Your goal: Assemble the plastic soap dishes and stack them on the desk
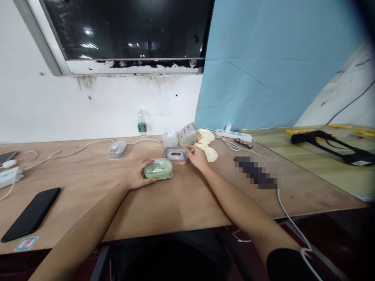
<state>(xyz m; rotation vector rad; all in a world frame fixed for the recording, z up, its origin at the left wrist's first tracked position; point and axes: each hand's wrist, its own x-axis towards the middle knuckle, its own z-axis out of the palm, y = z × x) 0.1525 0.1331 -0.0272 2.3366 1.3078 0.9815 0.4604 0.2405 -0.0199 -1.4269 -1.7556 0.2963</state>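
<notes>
My left hand [135, 175] grips the left end of a green oval plastic case [164, 170], thumb along its front and fingers behind. The case rests low over the table, with a slot and a pale sticker on top. My right hand [197, 157] pinches the right end of a grey oval plastic case [173, 149], which has a slotted opening in it. Some of my right fingers are hidden. Just behind are a clear plastic stack [170, 138], a grey slotted holder [189, 132] and several cream oval pieces [211, 154].
Another grey oval case [117, 150] sits to the left, near a cable. A bottle [142, 125] stands by the wall. A black phone [31, 214] lies front left. Power strips [234, 135], a pixelated dark object [256, 172] and a black frame [331, 146] are to the right.
</notes>
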